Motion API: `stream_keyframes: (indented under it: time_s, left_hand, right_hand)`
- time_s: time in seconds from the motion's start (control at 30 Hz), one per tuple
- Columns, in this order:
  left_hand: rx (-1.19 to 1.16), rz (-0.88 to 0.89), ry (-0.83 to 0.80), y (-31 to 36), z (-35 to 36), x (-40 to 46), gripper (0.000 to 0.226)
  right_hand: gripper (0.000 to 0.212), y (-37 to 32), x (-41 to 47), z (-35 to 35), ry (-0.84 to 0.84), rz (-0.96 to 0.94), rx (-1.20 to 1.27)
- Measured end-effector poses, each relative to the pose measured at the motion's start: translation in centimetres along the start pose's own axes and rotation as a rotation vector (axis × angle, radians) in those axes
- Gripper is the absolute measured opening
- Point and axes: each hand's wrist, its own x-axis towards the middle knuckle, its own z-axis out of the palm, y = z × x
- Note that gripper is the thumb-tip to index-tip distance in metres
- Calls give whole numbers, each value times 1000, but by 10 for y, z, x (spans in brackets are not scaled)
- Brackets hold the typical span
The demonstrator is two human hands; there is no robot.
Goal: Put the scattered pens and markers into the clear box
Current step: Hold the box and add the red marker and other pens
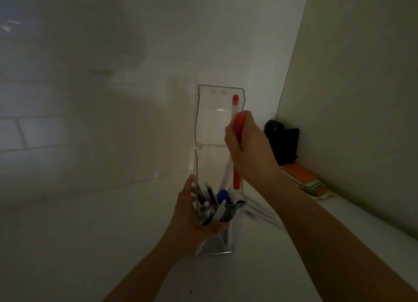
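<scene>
- Clear box (204, 166): transparent plastic, tall and narrow, standing on end on the white counter (79, 233), near the tiled wall (67, 120). Hinged lid (214, 118) flipped open, sticking up above the box mouth.
- Inside, lower part: a bunch of pens and markers (212, 204) – mostly dark barrels, some white, one w/ a blue cap (222, 194). Exact count can't be told; they overlap and the light is dim.
- Left hand (194, 218) wraps the box around mid-height from the left side, fingers curled across the front wall – firm hold on the box.
- Right hand (248, 147) clenched around two pens at once: an orange marker (237, 177) and a white pen w/ a red cap (235, 104). Both roughly upright; orange marker's lower end is already inside the box, the red cap pokes up level w/ the lid.
- Middles of both pens hidden by the fist; lower end of the white pen seen only through the plastic, blurry.
- Right of the box, on the counter: a stack of orange and green sticky notes (309, 184) and a black object (282, 141) in the corner – too dark to identify.
- Whitish shapes (262, 213) behind the right forearm, partly covered – can't tell what they are.
- Both forearms cut off by the bottom edge.
</scene>
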Motion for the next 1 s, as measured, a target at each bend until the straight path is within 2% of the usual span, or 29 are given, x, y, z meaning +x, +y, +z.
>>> stream_keyframes:
  time_s: [0.13, 0.23, 0.33, 0.37, 0.43, 0.5, 0.6, 0.8, 0.9, 1.0]
  left_hand:
    - [5, 7, 8, 0, -1, -1, 109]
    - [-16, -10, -8, 1, -2, 0, 112]
    - [-28, -1, -26, -4, -2, 2, 115]
    - [-23, -4, -29, -5, -2, 3, 116]
    - [-39, -8, -27, -5, -3, 4, 114]
    - [-71, -7, -32, -8, -3, 5, 112]
    - [-87, 9, -27, -9, -3, 6, 116]
    - [-61, 20, -59, -6, -5, 5, 112]
    - [-37, 19, -37, -3, -4, 5, 110]
    - [-36, 18, -31, -3, -4, 5, 115]
  right_hand:
    - [10, -2, -12, 19, -90, 147, 137]
    - [18, 9, -18, 34, -239, 221, 61]
    - [19, 14, -16, 33, -415, 282, -46]
    - [17, 12, -14, 32, -389, 266, -43]
    - [15, 6, -11, 27, -231, 214, 41]
    - [22, 0, -12, 25, -159, 156, 85]
    - [33, 2, -18, 27, -214, 92, -4]
    - [18, 4, -8, 13, -380, 160, 13]
    - [20, 4, -7, 13, -413, 175, -31]
    - [22, 2, -6, 24, -441, 98, -127]
